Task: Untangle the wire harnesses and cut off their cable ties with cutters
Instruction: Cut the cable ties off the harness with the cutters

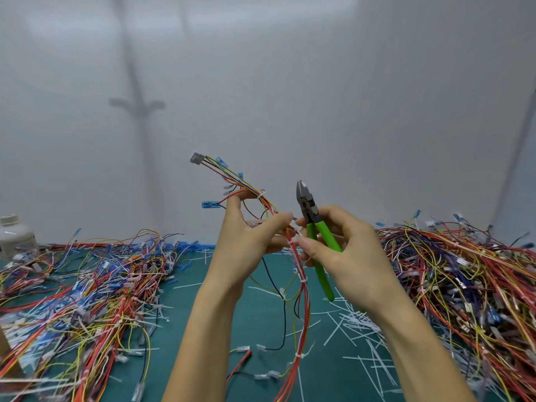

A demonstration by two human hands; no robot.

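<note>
- Left hand point(249, 233) pinches a raised wire harness point(290, 256).
- Right hand point(342, 250) grips green-handled cutters point(314, 233), thumb and forefinger touching a white cable tie point(295, 240).

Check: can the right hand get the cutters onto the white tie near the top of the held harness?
Probably yes. The cable tie sits exposed above the left hand, and the cutters in the right hand point upward right beside it.

Cutters point(311, 224) in my right grip: dull dark metal head, glossy green plastic handles. Wires point(285, 245): smooth plastic insulation, red, yellow, black. Cable ties point(359, 326): thin white plastic, slightly shiny. Bench point(255, 314): matt teal mat. Bottle point(14, 236): cloudy white plastic.
</note>
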